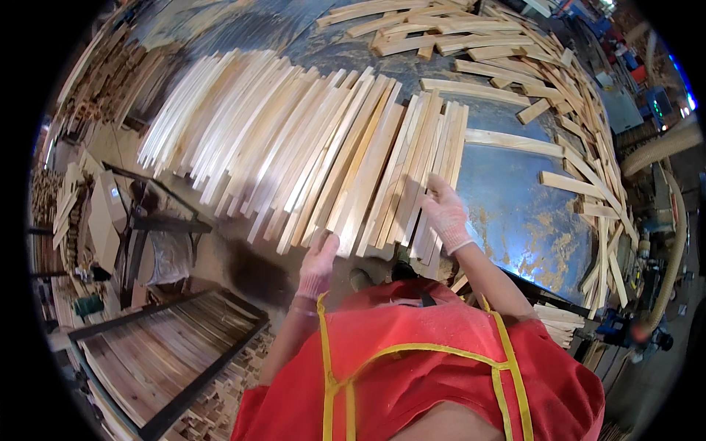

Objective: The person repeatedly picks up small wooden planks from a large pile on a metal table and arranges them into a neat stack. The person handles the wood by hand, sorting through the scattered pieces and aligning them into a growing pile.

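Observation:
A wide row of pale wooden slats lies side by side on a blue table, their near ends uneven and jutting over the edge. My left hand, in a light knitted glove, is closed at the near end of a slat left of the row's middle; its fingertips are partly hidden under the wood. Toward the right end of the row, my right hand, gloved the same way, has its thumb and fingers closed on the edge of a slat, lower fingers hidden.
Loose wooden pieces lie in a jumble along the table's far and right sides. Sawdust covers parts of the blue tabletop. A dark metal frame with boards stands at lower left. A ribbed hose runs along the right.

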The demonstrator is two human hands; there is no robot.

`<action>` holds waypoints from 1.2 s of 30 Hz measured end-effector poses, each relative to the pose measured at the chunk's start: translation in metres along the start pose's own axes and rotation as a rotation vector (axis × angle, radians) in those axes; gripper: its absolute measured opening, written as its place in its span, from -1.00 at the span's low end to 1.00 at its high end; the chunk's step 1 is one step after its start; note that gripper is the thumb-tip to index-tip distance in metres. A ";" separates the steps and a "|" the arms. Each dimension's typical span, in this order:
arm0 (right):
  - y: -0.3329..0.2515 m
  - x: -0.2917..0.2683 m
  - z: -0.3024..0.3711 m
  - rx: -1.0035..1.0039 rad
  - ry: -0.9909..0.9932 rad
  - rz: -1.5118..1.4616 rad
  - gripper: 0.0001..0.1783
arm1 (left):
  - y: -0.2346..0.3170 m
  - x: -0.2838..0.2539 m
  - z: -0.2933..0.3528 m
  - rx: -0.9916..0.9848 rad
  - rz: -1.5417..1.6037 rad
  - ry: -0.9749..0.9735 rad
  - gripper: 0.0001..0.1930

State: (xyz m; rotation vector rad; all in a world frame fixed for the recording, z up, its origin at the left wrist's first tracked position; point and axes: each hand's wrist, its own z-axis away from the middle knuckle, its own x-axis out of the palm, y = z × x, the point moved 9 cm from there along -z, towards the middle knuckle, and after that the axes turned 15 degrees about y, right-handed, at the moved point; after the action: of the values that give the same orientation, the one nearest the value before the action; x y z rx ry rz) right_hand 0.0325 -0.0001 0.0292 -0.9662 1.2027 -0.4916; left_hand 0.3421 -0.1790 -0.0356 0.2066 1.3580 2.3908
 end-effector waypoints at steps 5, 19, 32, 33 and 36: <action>-0.114 0.092 -0.014 0.296 -0.123 -0.380 0.03 | 0.121 0.018 0.048 0.353 -0.243 -0.173 -0.47; 0.068 -0.095 -0.058 0.346 0.094 -0.228 0.14 | -0.111 0.015 0.016 -0.472 0.218 0.005 -0.65; 0.084 0.013 -0.037 0.539 -0.178 0.063 0.29 | -0.082 0.090 0.071 -0.655 0.493 0.213 -0.44; 0.078 0.010 -0.038 0.564 -0.159 -0.049 0.26 | -0.075 0.093 0.057 -0.459 0.399 0.147 -0.48; 0.089 0.011 -0.042 0.525 -0.145 -0.346 0.16 | -0.073 0.101 0.049 -0.451 0.560 0.113 -0.63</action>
State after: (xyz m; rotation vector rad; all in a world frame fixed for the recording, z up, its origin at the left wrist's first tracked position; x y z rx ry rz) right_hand -0.0178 0.0236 -0.0532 -0.7363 0.7179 -0.9421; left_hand 0.2832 -0.0665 -0.0787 0.3677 0.8343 3.1421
